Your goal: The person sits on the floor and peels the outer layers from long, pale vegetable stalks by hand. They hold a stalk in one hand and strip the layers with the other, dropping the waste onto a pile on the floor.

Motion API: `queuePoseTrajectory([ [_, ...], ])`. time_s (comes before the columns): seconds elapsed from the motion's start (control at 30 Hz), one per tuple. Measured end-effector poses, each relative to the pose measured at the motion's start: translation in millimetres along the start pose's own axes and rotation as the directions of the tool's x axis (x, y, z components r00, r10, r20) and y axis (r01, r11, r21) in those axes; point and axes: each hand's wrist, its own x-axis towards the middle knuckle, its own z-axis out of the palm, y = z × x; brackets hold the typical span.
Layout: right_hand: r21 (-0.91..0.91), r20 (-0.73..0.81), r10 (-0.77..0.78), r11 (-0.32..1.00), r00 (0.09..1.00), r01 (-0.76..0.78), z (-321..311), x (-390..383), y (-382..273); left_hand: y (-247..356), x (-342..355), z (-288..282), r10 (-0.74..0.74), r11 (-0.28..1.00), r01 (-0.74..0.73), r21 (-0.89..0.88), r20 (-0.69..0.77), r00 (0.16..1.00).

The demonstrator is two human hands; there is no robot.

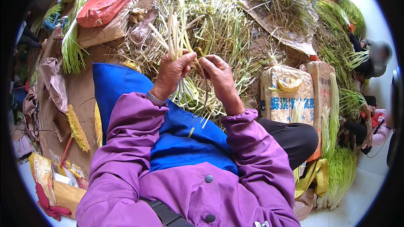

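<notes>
My left hand (171, 75) is closed around a bunch of pale stalks (173, 31), whose whitish ends fan out above the fist. Thin green and white ends of the bunch hang below that hand, over the blue cloth (120, 85) on my lap. Close beside it, my right hand (219, 75) pinches with thumb and fingertips. A thin brownish strip (205, 75) trails down from that pinch; its upper end is hidden by the fingers. The two hands are almost touching at the fingertips.
Loose green and straw-coloured stalks (227, 21) heap up ahead. A red bag (107, 4) lies at far left, with long green bundles (72, 46) next to it. Printed sacks (286, 96) stand at right, near more bundles (341, 172). Other people (372, 59) sit along the right side.
</notes>
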Motion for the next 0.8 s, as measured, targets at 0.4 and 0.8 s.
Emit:
queuePoseTrajectory([
  [0.4,-0.244,-0.447,0.047,0.954,0.893,-0.172,-135.1,27.4,47.2,23.6,32.7,-51.1,0.077,0.923,-0.183,-0.339,-0.303,0.95],
  [0.8,-0.753,-0.637,-0.028,0.238,0.771,-0.613,-291.2,-30.5,104.8,51.9,30.5,-67.7,0.136,0.916,-0.237,-0.324,-0.305,0.943],
])
